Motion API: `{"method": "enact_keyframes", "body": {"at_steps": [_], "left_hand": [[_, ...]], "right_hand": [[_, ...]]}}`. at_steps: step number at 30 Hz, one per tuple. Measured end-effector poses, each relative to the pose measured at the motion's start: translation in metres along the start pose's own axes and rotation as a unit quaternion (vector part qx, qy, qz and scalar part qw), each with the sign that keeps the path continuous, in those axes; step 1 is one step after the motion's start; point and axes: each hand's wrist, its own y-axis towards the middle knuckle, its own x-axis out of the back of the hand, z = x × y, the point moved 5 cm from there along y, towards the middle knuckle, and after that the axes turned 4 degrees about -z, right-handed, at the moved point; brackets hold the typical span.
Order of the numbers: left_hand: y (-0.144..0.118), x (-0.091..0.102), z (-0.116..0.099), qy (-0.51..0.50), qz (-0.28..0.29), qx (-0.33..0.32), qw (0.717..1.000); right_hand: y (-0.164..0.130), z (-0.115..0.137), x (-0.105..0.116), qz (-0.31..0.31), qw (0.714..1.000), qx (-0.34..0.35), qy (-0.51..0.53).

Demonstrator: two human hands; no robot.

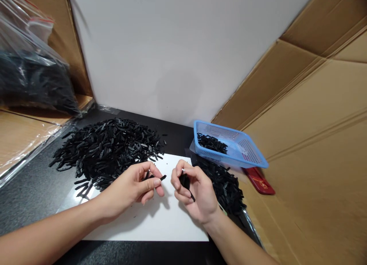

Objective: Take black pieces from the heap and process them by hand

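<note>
My left hand (134,186) pinches a small black plastic strip (163,177) between thumb and fingers above a white sheet (160,223). A few centimetres to its right, my right hand (193,190) is closed around another black plastic piece (185,182), whose thin end pokes out below the fingers. A large heap of the same black pieces (109,150) lies just behind my left hand. A smaller heap (225,186) lies right of my right hand.
A blue mesh basket (246,150) with some black pieces stands at the back right, a red flat object (259,181) beside it. Cardboard panels (309,123) wall the right side. A clear bag of black parts (31,77) sits on cardboard at the left.
</note>
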Motion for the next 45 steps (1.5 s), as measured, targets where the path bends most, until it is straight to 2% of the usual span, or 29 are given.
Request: {"method": "enact_keyframes", "body": {"at_steps": [2, 4, 6, 8, 10, 14, 19, 29, 34, 37, 39, 40, 42, 45], "left_hand": [[0.0, 0.001, 0.0, 0.012, -0.001, -0.01, 1.0], [0.0, 0.001, -0.001, 0.011, 0.001, -0.014, 1.0], [0.0, 0.001, -0.001, 0.005, 0.006, -0.013, 1.0], [0.0, 0.0, -0.001, -0.006, 0.011, -0.009, 1.0], [-0.001, -0.001, -0.002, -0.02, 0.016, -0.005, 1.0], [-0.002, -0.002, -0.002, -0.033, 0.025, 0.0, 0.999], [-0.002, -0.002, -0.004, -0.034, 0.016, -0.002, 0.999], [0.0, 0.0, -0.003, -0.051, -0.013, -0.003, 0.999], [-0.002, 0.001, -0.003, -0.057, -0.03, 0.029, 0.997], [-0.004, 0.001, -0.003, -0.073, -0.044, 0.046, 0.995], [-0.004, 0.001, -0.003, -0.081, -0.046, 0.043, 0.995], [-0.003, 0.001, -0.003, -0.084, -0.044, 0.039, 0.995], [-0.001, 0.002, -0.002, -0.086, -0.041, 0.027, 0.995], [0.0, 0.003, 0.0, -0.058, -0.032, 0.012, 0.998]], "right_hand": [[0.001, 0.002, 0.003, -0.012, 0.998, 0.032, -0.051], [0.0, 0.009, 0.005, -0.032, 0.98, 0.113, -0.16], [-0.003, 0.016, 0.003, -0.036, 0.937, 0.194, -0.289], [-0.007, 0.018, -0.001, -0.027, 0.894, 0.237, -0.38], [-0.01, 0.02, -0.003, -0.023, 0.873, 0.257, -0.415], [-0.014, 0.023, -0.009, -0.009, 0.851, 0.292, -0.436], [-0.015, 0.025, -0.008, -0.031, 0.85, 0.294, -0.435], [-0.013, 0.022, -0.002, -0.063, 0.883, 0.236, -0.402], [-0.013, 0.021, -0.004, -0.065, 0.891, 0.229, -0.386], [-0.012, 0.022, -0.006, -0.063, 0.885, 0.234, -0.397], [-0.012, 0.029, -0.005, -0.064, 0.861, 0.246, -0.44], [-0.013, 0.035, -0.003, -0.064, 0.84, 0.25, -0.478], [-0.013, 0.049, 0.005, -0.064, 0.773, 0.238, -0.585], [-0.015, 0.071, 0.03, -0.107, 0.659, 0.152, -0.728]]}}
